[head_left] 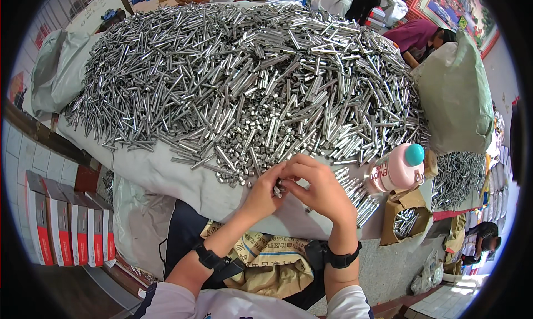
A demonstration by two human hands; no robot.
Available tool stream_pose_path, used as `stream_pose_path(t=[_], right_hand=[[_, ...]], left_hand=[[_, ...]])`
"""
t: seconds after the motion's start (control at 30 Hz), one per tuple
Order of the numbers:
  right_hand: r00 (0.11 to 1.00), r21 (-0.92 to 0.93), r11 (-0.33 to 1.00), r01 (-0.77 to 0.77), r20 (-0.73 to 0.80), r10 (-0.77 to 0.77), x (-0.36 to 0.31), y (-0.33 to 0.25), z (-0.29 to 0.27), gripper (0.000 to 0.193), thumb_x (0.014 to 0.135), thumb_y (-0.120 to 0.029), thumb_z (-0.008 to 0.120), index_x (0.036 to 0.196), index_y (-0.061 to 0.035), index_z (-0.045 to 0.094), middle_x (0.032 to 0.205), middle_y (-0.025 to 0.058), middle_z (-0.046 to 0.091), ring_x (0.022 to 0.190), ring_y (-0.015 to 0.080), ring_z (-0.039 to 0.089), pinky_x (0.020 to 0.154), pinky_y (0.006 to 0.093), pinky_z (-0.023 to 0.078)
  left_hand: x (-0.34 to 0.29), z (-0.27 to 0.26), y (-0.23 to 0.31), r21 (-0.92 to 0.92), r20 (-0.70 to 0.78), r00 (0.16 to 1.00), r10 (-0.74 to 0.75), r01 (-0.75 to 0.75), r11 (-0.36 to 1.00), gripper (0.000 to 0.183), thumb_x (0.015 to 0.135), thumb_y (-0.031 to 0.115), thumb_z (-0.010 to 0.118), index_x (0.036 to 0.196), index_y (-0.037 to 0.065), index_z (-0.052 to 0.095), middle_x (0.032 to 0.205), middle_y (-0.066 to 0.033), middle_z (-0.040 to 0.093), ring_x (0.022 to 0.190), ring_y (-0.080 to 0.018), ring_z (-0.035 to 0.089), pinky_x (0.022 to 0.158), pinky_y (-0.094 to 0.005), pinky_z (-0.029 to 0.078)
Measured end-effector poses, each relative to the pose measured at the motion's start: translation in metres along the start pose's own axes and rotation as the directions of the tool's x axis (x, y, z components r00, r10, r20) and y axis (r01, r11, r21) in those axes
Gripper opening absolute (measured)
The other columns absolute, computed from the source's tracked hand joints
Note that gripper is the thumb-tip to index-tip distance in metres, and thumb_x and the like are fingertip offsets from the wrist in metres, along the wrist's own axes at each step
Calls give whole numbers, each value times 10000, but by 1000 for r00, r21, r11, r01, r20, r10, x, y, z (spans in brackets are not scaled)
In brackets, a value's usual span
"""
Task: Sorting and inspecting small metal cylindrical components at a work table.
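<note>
My left hand (262,197) and my right hand (321,190) meet at the front edge of a cloth-covered table. Both are closed around a few small metal pieces (277,190), whose exact kind is partly hidden by my fingers. The right thumb and fingers pinch at one against the left fingertips. Just beyond my hands lie short silvery metal sleeves (239,152), loosely heaped. Behind them spreads a big mound of slim metal tubes (222,69). Right of my hands, longer tubes (358,197) lie roughly side by side.
A pink bottle (388,172) with a teal cap stands at right, near a cardboard box (387,224) holding metal parts. Grey-green sacks (455,102) flank the mound. Grey and red boxes (58,224) line the left. A brown paper sack (272,263) covers my lap. Other people work across the table.
</note>
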State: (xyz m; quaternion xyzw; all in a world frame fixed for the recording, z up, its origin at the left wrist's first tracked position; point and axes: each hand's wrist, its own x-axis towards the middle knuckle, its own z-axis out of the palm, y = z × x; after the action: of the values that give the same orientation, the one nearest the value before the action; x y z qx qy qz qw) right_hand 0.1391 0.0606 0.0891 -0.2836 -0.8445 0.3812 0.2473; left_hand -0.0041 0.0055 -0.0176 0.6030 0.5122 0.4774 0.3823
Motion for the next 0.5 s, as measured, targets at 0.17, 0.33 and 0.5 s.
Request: stream_pose_path(t=[0.17, 0.33, 0.5], right_hand=[[995, 92, 996, -2, -98, 11, 2, -6, -4, 158, 773, -7, 621, 928, 12, 637, 871, 123, 592, 761, 258, 609, 679, 328, 489], [971, 233, 964, 130, -226, -77, -8, -36, -22, 243, 777, -47, 658, 1014, 5, 645, 950, 120, 632, 828, 207, 612, 737, 290, 479], [871, 486, 774, 407, -463, -167, -26, -56, -28, 255, 739, -49, 666, 977, 40, 660, 956, 147, 658, 826, 272, 606, 793, 369, 473]], left_hand=[[2, -1, 5, 8, -9, 1000, 5, -5, 1000, 488, 783, -11, 596, 1255, 3, 474, 1140, -180, 584, 1047, -321, 590, 869, -356, 470], [4, 2, 7, 51, -61, 993, 101, -97, 994, 349, 905, 103, 561, 1221, -28, 491, 1078, -178, 614, 981, -309, 617, 837, -357, 478], [8, 3, 17, 60, -70, 996, 64, -60, 996, 325, 913, 122, 563, 1195, -30, 513, 1002, -171, 635, 905, -282, 639, 799, -347, 487]])
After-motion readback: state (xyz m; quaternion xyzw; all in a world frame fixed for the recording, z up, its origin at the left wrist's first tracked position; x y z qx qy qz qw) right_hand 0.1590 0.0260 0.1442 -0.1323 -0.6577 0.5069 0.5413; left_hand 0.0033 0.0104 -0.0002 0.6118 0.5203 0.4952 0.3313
